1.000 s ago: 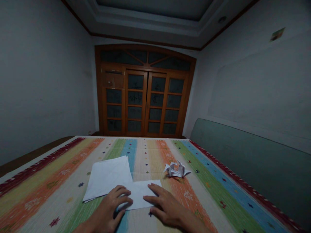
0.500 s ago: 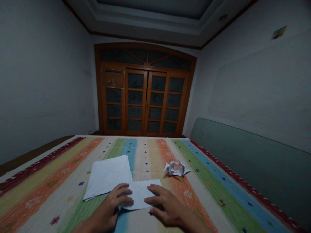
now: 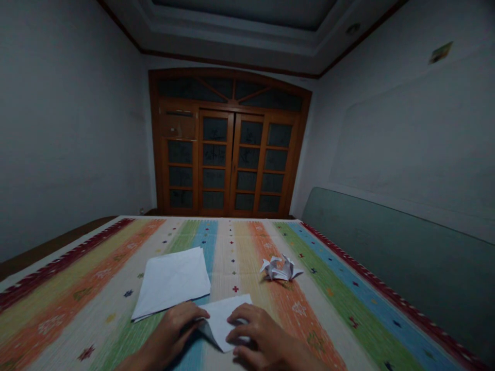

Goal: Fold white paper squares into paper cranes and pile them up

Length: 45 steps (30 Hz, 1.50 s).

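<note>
A small white sheet of paper (image 3: 223,320) is between my hands near the front of the table, its near left side lifted and bent. My left hand (image 3: 176,327) pinches its left edge, thumb partly hidden under the fingers. My right hand (image 3: 257,335) has its bent fingers over the right part of the sheet, with the thumb at the near edge, gripping it there. Just beyond my left hand lies a stack of larger white paper (image 3: 174,278). A folded white paper piece (image 3: 281,268) with pointed ends stands beyond my right hand.
A striped, patterned cloth (image 3: 332,309) covers the table. A pale green panel (image 3: 386,247) runs along the right side by the wall. Wooden double doors (image 3: 234,165) with glass panes are at the far end.
The small sheet has turned and come nearer to me, its left side now lifted. My left fingers have closed on its edge. The stack and folded piece have stayed put.
</note>
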Each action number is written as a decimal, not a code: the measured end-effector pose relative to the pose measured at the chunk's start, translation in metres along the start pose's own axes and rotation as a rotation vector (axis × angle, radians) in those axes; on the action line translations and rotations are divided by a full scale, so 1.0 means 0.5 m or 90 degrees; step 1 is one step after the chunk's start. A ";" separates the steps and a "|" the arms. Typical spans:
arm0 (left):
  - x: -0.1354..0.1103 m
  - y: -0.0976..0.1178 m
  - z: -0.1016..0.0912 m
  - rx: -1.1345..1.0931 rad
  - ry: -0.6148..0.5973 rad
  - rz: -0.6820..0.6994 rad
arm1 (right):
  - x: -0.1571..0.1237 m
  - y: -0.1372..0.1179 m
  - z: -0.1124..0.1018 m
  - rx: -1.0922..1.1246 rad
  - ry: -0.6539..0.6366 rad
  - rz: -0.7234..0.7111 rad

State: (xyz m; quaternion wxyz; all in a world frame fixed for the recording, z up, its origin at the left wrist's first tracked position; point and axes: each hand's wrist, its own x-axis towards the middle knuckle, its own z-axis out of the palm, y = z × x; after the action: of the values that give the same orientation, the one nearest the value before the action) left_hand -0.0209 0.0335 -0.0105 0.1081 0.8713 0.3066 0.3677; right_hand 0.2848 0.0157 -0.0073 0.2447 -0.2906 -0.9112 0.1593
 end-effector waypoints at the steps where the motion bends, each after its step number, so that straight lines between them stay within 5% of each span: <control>1: -0.002 -0.001 0.002 0.006 0.010 -0.005 | 0.000 0.002 0.006 -0.003 -0.002 -0.014; 10: 0.015 0.015 -0.002 0.115 0.068 0.028 | 0.009 -0.007 0.002 -0.042 -0.044 -0.038; 15: 0.011 0.013 0.002 0.142 -0.042 0.100 | 0.008 -0.021 -0.012 -0.056 -0.064 -0.007; 20: 0.002 0.033 -0.017 0.125 -0.193 0.072 | 0.013 -0.039 -0.028 -0.048 -0.079 -0.006; 30: -0.003 0.031 -0.009 0.175 -0.277 0.025 | 0.025 -0.063 -0.052 -0.091 -0.127 -0.054; 45: -0.012 0.026 0.019 0.200 -0.194 0.041 | 0.018 -0.035 0.002 -0.021 -0.068 -0.065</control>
State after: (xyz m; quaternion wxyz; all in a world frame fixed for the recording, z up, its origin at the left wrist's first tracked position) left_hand -0.0116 0.0201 -0.0152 0.0044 0.9322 0.3125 0.1828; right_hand 0.2701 0.0072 0.0028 0.1988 -0.2385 -0.9392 0.1467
